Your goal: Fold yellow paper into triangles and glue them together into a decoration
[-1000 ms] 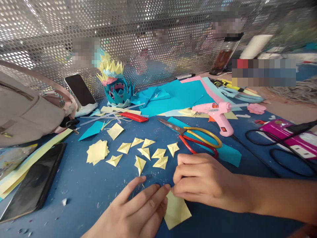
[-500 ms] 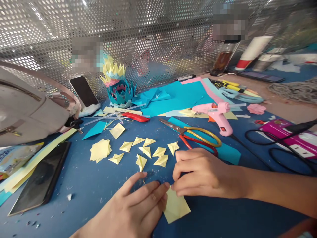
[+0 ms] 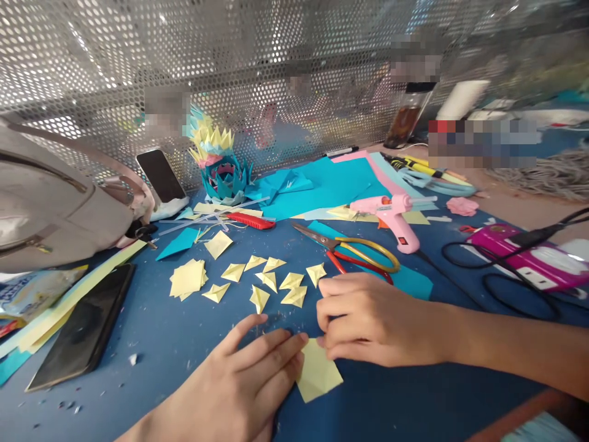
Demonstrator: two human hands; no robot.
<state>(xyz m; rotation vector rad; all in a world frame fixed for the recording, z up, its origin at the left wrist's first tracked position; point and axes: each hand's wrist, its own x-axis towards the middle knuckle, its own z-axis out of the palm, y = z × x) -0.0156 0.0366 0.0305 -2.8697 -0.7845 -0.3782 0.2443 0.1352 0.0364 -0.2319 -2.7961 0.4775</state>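
Observation:
A square of yellow paper [image 3: 321,376] lies on the blue tabletop between my hands. My left hand [image 3: 253,374] grips its left edge with long, close fingers; the little finger sticks out apart, and the thumb is hidden. At the paper's upper edge, my right hand [image 3: 363,319] is closed, its fingers curled and the thumb tip against the sheet. Just beyond my hands are several small folded yellow paper pieces [image 3: 259,298], pointed and creased. A stack of yellow paper squares [image 3: 188,279] sits to their left, with a single yellow square [image 3: 218,245] behind it.
Scissors [image 3: 350,245] and a pink glue gun [image 3: 391,215] lie beyond my right hand, near a purple power strip [image 3: 519,255] with black cords. A red cutter [image 3: 251,221], paper flower [image 3: 223,169] and blue sheets [image 3: 322,184] are behind. A phone [image 3: 85,328] lies left.
The camera view has shifted slightly, moving the right-hand items left in the picture. Both hands stay at the paper, whose lower corner sits a little higher and further left.

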